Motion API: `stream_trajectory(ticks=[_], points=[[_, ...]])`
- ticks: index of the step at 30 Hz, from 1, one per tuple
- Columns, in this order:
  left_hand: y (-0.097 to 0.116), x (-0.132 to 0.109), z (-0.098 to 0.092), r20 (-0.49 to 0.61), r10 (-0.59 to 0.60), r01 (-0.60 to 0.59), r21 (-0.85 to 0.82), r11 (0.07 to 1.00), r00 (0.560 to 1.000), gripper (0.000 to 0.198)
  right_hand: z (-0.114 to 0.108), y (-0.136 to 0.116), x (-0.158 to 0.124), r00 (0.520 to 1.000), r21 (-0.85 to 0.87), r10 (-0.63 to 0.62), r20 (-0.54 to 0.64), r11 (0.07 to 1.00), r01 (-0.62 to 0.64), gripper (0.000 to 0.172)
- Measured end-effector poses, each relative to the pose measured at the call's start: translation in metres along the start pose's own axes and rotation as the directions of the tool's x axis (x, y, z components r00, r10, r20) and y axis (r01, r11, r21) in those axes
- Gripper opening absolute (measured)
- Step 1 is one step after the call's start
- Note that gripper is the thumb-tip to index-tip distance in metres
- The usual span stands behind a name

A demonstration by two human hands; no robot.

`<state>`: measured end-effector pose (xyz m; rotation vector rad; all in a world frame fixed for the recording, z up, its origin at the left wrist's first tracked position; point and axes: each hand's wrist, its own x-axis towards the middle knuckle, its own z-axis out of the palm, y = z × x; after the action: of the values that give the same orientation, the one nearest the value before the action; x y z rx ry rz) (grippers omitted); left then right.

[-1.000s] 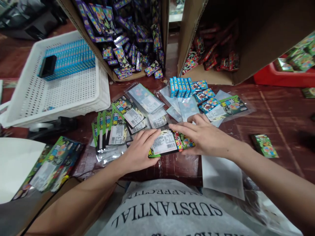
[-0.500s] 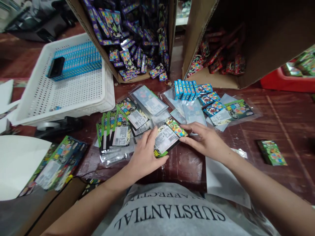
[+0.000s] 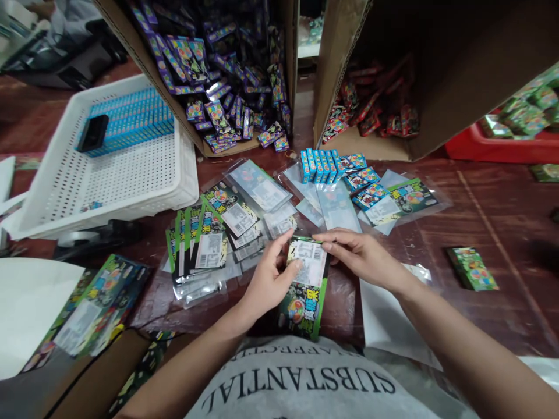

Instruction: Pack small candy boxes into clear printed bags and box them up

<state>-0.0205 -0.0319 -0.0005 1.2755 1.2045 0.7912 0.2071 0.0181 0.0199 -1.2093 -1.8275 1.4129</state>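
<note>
A black and green printed card (image 3: 304, 297) with a white barcode label hangs in front of my body, its lower end towards my shirt. My left hand (image 3: 271, 279) grips its left side, thumb on the label. At the upper right corner, the fingers of my right hand (image 3: 356, 253) pinch the top edge. Whatever lies behind the card is hidden. To the left lie several similar cards (image 3: 210, 247) in a fanned pile with clear plastic sleeves. Beyond my right hand are a row of small blue boxes (image 3: 321, 166) and another printed card (image 3: 410, 198) in clear plastic.
A white perforated basket (image 3: 131, 169) holds blue boxes and a black phone (image 3: 92, 133). Behind stand cartons of purple packs (image 3: 236, 110) and red packs (image 3: 371, 116). A red bin (image 3: 493, 148) is at right, a green box (image 3: 471, 269) nearer. More cards (image 3: 98, 302) lie at left.
The card has turned from slanting to nearly upright and come closer to my body. The colourful green piece at its upper end is no longer visible. My right hand now pinches the top edge.
</note>
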Motion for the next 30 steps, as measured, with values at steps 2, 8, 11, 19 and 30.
stream_trajectory(ticks=[2,8,11,19,30], points=[[-0.001,0.001,-0.007,0.053,-0.025,0.029,-0.083,0.996,0.998,0.053,0.003,0.003,-0.003,0.999,-0.008,-0.046,0.003,0.999,0.046,0.028],[-0.007,0.009,-0.031,-0.006,-0.001,0.001,-0.052,0.999,1.000,0.030,0.023,0.010,-0.026,0.976,0.264,0.099,-0.192,0.964,-0.046,0.044],[-0.007,0.015,-0.033,-0.013,0.019,-0.019,-0.037,0.999,1.000,0.024,0.040,0.011,-0.033,0.932,0.395,0.189,-0.310,0.917,-0.055,0.034],[0.007,0.025,-0.025,-0.046,0.066,-0.071,-0.134,0.988,0.997,0.017,0.053,0.003,-0.029,0.922,0.202,0.084,-0.379,0.979,-0.006,0.018],[0.037,0.033,-0.030,0.066,0.028,-0.030,0.041,0.999,0.997,0.013,0.034,-0.016,-0.026,0.939,0.286,0.146,-0.312,0.957,-0.054,0.013]])
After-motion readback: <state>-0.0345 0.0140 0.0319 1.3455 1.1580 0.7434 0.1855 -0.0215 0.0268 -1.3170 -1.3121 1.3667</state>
